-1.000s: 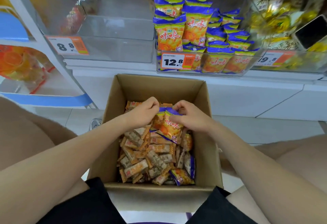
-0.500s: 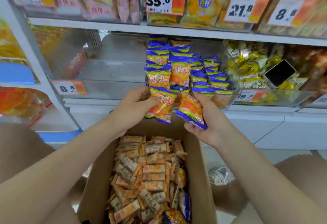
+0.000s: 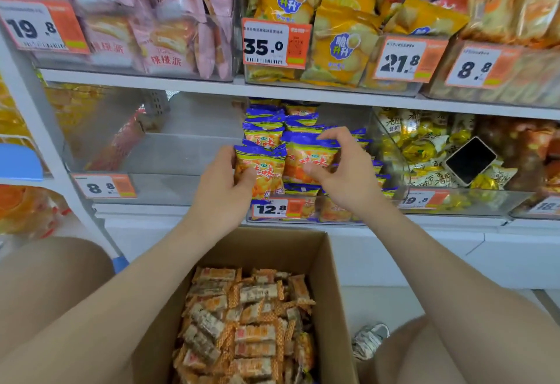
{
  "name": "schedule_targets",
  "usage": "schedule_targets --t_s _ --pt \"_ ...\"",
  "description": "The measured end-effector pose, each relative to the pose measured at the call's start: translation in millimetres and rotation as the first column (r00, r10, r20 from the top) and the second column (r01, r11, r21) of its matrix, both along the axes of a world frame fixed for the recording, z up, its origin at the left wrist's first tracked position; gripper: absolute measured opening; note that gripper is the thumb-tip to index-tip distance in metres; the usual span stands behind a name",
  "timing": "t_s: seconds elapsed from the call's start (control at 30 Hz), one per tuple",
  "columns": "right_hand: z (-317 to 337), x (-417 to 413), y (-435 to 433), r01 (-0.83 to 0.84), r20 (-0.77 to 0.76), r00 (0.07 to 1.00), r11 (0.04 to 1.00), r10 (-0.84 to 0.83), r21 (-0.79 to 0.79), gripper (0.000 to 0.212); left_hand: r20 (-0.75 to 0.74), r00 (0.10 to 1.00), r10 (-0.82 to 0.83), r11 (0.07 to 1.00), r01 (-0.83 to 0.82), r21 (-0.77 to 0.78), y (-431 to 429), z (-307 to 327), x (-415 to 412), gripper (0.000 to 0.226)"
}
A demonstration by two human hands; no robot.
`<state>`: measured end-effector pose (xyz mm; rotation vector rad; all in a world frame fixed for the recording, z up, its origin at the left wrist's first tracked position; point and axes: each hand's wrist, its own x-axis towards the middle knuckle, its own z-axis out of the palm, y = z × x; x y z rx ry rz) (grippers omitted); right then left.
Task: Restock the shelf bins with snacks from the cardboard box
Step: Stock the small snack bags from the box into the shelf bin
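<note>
And up they went: a second earlier both hands had been down in the brown cardboard box (image 3: pixel 335 274) gathering stock, half a second earlier they had hung just above its far rim, and now they were at the shelf. The left hand (image 3: pixel 224 185) gripped an orange-and-blue foil snack packet (image 3: pixel 263 168), thumb across its face and fingers hidden behind it. The right hand (image 3: pixel 344 171) held a second packet (image 3: pixel 307 156) of the same kind, fingers curled over its top edge and thumb pressed on the front. Both packets stood upright, side by side and touching, just above the front wall of the clear plastic shelf bin (image 3: pixel 336 213) that carried the orange-and-white 12.8 price tag (image 3: pixel 274 208). They were right up against the row of matching packets (image 3: pixel 263 138) stacked behind. Neither hand had let go, so the placing looked one beat short of done: the pair probably needed pushing in and settling behind that front wall. Down in the box, mostly small orange-wrapped bars (image 3: pixel 251 323) showed, which suggested that later trips would feed a different bin, perhaps the clear bin (image 3: pixel 181 153) to the left with the 8.8 tag (image 3: pixel 101 186).
</note>
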<state>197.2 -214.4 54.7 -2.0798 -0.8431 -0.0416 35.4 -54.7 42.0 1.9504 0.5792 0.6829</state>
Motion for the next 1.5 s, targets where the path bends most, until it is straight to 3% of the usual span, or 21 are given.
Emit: schedule_targets --t_s 0.07,0.2,0.43,0.77,0.97,1.03,1.1,1.13,1.2,1.27,1.3,1.37,1.43,1.5 --pt "-4.0 0.5 6.4 -0.016 0.082 0.996 0.998 0.021 -0.056 0.054 0.009 1.000 0.013 1.000 -0.013 0.002 -1.6 -2.0 3.6 0.018" --pt "-3.4 1.0 6.8 0.014 0.092 0.996 0.997 -0.007 -0.082 0.061 0.013 0.999 0.040 0.999 -0.039 -0.037 2.3 -1.8 3.9 0.016" --pt "-14.2 -2.8 3.8 -0.026 0.204 0.976 0.972 0.076 -0.236 0.043 0.037 0.998 0.052 0.983 -0.045 -0.175 5.0 2.5 3.0 0.017" --pt "-8.8 -4.0 3.6 -0.003 0.248 0.965 0.954 0.081 -0.298 0.042 0.017 0.997 0.070 0.991 -0.067 -0.119 -0.6 3.8 6.0 0.016" --pt "-11.5 -2.0 -2.3 -0.008 0.280 0.952 0.926 0.122 -0.376 0.050 0.146 0.987 0.060 0.984 -0.034 -0.177 -7.7 9.9 2.8 0.015" --pt "-12.1 -7.7 -3.1 0.070 0.392 0.918 0.947 0.063 -0.315 0.049 0.188 0.982 0.034 0.978 0.006 -0.210 -9.0 11.1 2.3 0.016" --pt "-7.2 -16.1 -4.1 0.104 0.444 0.895 0.986 -0.035 -0.131 0.043 0.230 0.973 0.014 0.970 0.043 -0.241 -8.9 13.2 2.6 0.018" --pt "-4.4 -20.8 -5.0 0.082 0.393 0.917 0.996 -0.066 -0.025 0.041 0.254 0.967 -0.008 0.962 0.076 -0.261 -9.4 15.1 2.3 0.020" --pt "5.5 -36.2 -7.5 -0.064 0.115 0.992 0.991 0.050 0.117 0.040 0.286 0.954 -0.092 0.941 0.177 -0.290 -12.0 20.1 1.3 0.023" --pt "13.3 -50.8 -12.3 -0.224 -0.193 0.944 0.949 0.267 0.220 0.042 0.292 0.933 -0.212 0.914 0.295 -0.279 -17.3 23.1 -0.1 0.026" --pt "16.0 -54.7 -16.4 -0.250 -0.271 0.911 0.938 0.311 0.239 0.036 0.285 0.923 -0.257 0.910 0.331 -0.250 -21.0 23.2 -0.2 0.027" --pt "21.8 -56.9 -25.6 -0.157 -0.384 0.886 0.946 0.261 0.283 0.024 0.250 0.928 -0.276 0.942 0.313 -0.120 -27.3 18.6 1.9 0.027" --pt "19.0 -44.1 -33.4 0.088 -0.537 0.834 0.931 0.126 0.354 0.030 0.143 0.969 -0.203 0.961 0.169 0.218 -29.9 10.6 6.2 0.029" --pt "13.2 -21.3 -37.5 0.311 -0.625 0.781 0.869 -0.002 0.386 0.039 0.048 0.986 -0.159 0.845 0.110 0.523 -31.2 6.1 12.4 0.031"
